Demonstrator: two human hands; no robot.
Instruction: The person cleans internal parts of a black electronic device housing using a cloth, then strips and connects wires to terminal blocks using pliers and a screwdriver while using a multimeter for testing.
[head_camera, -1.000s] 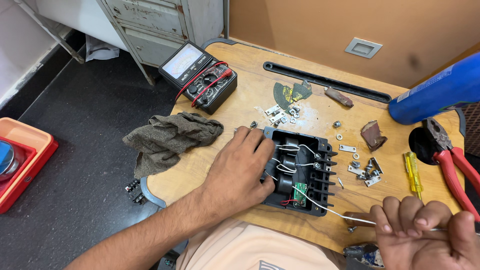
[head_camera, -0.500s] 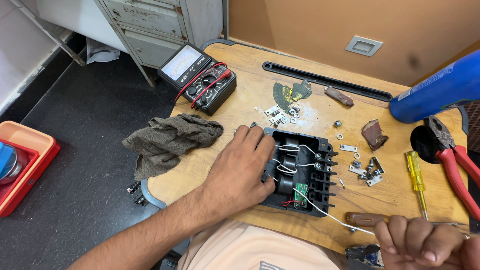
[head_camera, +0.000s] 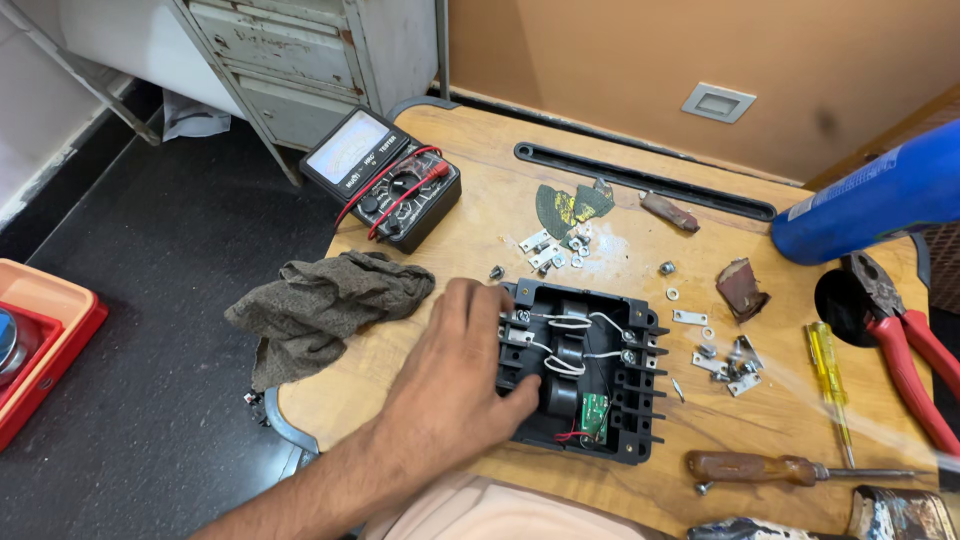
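Your left hand (head_camera: 455, 375) is lying flat on the left edge of the black plastic housing (head_camera: 585, 375), fingers spread loosely over it and not wrapped around anything, thumb pressing near the round black part inside. Your right hand isn't showing up anywhere, so I can't tell what it's doing. The housing is sitting open-side up near the front middle of the wooden table (head_camera: 500, 190), with white wires (head_camera: 560, 325) looping across the terminals and a little green circuit board (head_camera: 596, 415) tucked in the lower right corner.

Just left of your hand a crumpled grey-brown rag (head_camera: 320, 305) is hanging over the table edge. Behind that, an analog multimeter (head_camera: 385, 175) with red leads wrapped on it is sitting at the back left corner. Small metal brackets and screws (head_camera: 725, 360) are lying scattered to the right of the housing, more of them behind it. A yellow-handled screwdriver (head_camera: 828, 385) and red-handled pliers (head_camera: 905, 340) are lying further right, a wooden-handled screwdriver (head_camera: 770, 467) is lying along the front edge, and a blue cylinder (head_camera: 870, 205) is poking in from the right.
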